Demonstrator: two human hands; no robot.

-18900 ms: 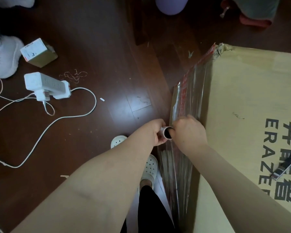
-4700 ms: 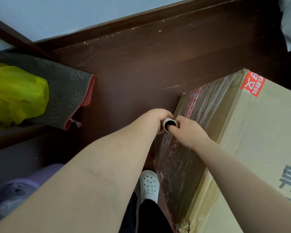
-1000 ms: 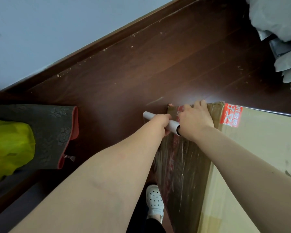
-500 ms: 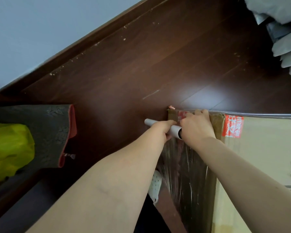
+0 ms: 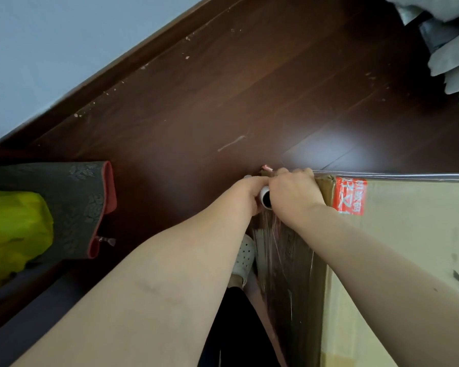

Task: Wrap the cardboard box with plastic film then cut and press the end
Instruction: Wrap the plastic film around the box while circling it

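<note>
A: Where's the box?

B: The cardboard box (image 5: 398,260) is standing on the floor (image 5: 223,102), top face towards the camera. Plastic film (image 5: 284,263) is stretched down its near side.

A: Hands?

B: Both are on the film roll (image 5: 265,200), right at the box's top corner. The left hand (image 5: 251,193) is curled round the tube. The right hand (image 5: 293,198) is closed over the near end, fingers reaching onto the corner.

A: Handling?

B: My read: the film is thin, stretchy and self-clinging, so it wrinkles or tears under an uneven pull. The roll is light with a stiff core. Hold it by both core ends so it can spin. The box is stiff but bulky, and that corner looks scuffed. I'd walk round it rather than turn it.

A: Any text?

B: There's a red label (image 5: 350,196) beside the corner with white characters, sideways and partly cropped. I can't read it. Black print at the right edge is cut off. No brand is legible.
</note>
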